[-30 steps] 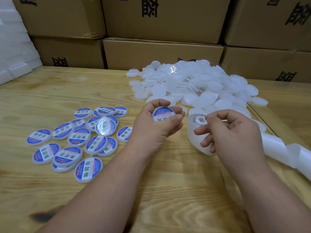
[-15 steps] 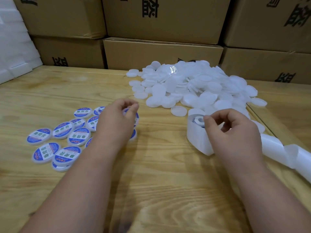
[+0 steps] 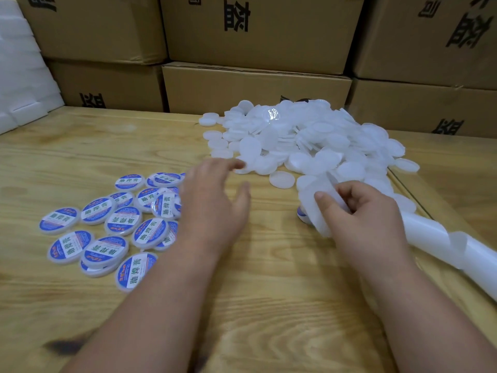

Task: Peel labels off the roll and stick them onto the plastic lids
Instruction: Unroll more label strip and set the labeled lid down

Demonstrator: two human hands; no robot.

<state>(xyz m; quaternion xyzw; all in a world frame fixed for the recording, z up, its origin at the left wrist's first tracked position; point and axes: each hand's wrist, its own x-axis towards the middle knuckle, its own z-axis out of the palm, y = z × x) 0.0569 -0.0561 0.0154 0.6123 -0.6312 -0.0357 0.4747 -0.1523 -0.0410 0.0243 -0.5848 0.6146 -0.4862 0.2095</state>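
A heap of plain white plastic lids (image 3: 309, 141) lies at the back middle of the wooden table (image 3: 269, 305). Several lids with blue-and-white labels (image 3: 113, 224) are spread at the left. My left hand (image 3: 212, 203) hovers open and empty between the labelled lids and the heap, fingertips near the heap's front edge. My right hand (image 3: 368, 211) pinches the white label roll (image 3: 314, 208), where a blue label edge (image 3: 301, 212) shows at the roll's left side. The roll's empty backing strip (image 3: 443, 243) trails off to the right.
Stacked cardboard boxes (image 3: 255, 84) wall off the back of the table. White foam blocks (image 3: 21, 76) stand at the far left. One loose white lid (image 3: 281, 179) lies just in front of the heap, between my hands.
My left hand put the freshly labelled lid down among the labelled ones, let go, and moved right and forward toward the white heap. My right hand stayed on the roll.
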